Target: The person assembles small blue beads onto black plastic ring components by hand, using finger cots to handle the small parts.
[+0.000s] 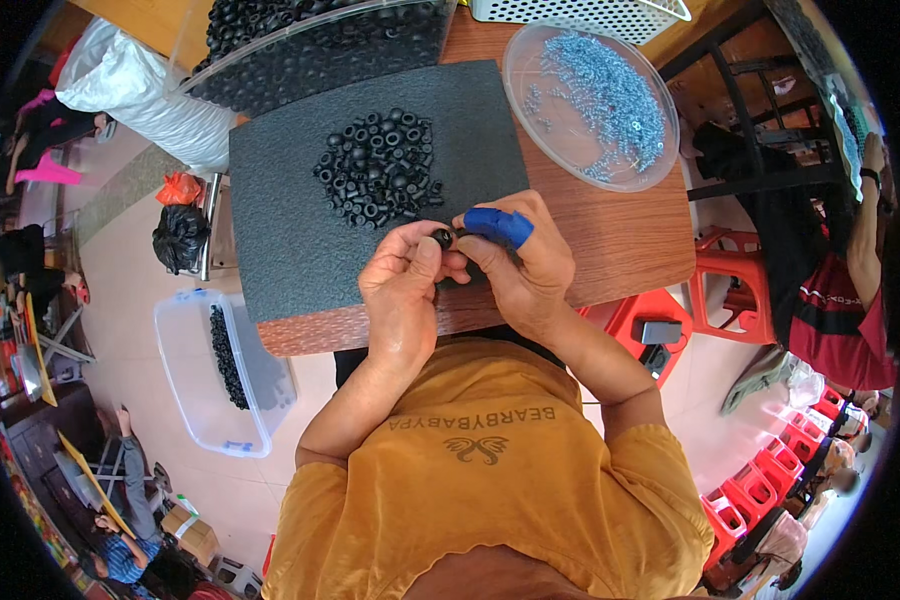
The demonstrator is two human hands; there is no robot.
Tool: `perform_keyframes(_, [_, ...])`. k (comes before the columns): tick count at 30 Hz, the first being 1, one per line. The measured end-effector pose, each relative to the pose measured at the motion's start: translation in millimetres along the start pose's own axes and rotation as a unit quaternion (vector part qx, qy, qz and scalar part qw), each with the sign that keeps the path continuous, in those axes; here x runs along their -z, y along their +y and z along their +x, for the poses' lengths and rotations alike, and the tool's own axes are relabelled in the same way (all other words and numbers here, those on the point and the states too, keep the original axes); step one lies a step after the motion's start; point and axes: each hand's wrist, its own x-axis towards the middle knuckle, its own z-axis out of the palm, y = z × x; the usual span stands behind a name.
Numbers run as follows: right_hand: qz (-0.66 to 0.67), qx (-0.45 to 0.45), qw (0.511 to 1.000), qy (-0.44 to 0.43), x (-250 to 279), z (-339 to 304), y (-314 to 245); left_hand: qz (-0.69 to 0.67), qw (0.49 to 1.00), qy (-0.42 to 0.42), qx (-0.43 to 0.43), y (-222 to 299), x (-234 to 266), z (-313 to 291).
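Note:
In front of me both hands meet over the near edge of a dark grey mat. Between its thumb and fingers, my left hand pinches a small round black part. My right hand is closed close beside it, thumb against forefinger. Whatever lies between those fingertips is too small to make out. A blue finger cover wraps the right forefinger. Just beyond the hands, a pile of similar black parts, hollow and cup-like, is heaped on the mat.
A clear round tray of small light-blue pieces stands at the far right of the wooden table. Behind the mat is a clear bin of black parts. A plastic tub lies on the floor at left; red stools stand at right.

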Motion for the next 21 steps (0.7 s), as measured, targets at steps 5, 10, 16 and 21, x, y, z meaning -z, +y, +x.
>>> perform_keyframes(5, [0.01, -0.023, 1.0, 0.01, -3.3, -3.0, -4.3, 0.029, 0.999, -0.023, -0.028, -2.2, -1.2, -1.3])
perform_keyframes(10, [-0.018, -0.008, 1.0, -0.007, -3.6, -1.2, -7.7, 0.064, 0.996, -0.012, -0.068, -5.4, -2.2, -2.0])
perform_keyframes(16, [-0.019, 0.019, 1.0, 0.004, -5.7, -2.9, -1.6, 0.06, 0.994, -0.019, -0.09, -7.4, 0.7, -1.4])
perform_keyframes(21, [-0.019, 0.013, 1.0, 0.004, -6.2, -1.8, -1.3, 0.082, 0.991, -0.021, -0.103, -6.5, -0.3, -1.9])
